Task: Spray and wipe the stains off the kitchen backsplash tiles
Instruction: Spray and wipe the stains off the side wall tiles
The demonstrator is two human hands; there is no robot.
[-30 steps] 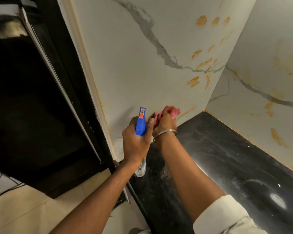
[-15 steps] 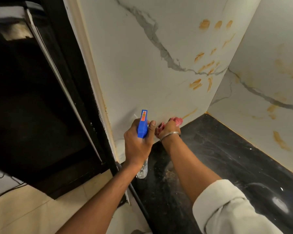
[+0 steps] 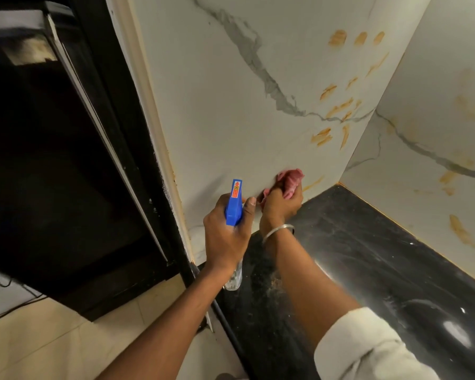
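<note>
My left hand grips a spray bottle with a blue trigger head and a clear body that hangs below my fist. My right hand presses a pink cloth against the white marble backsplash, low down near the counter. An orange streak lies just right of the cloth. More orange stains cluster higher up near the corner, and others mark the right-hand wall.
The black stone counter runs under the tiles into the corner, glossy and dusty with crumbs near my wrist. A dark cabinet or appliance fills the left. Beige floor tiles lie below.
My right hand with the cloth dipped toward the counter, then slid up and to the right along the tile. The left hand with the bottle stayed almost still.
</note>
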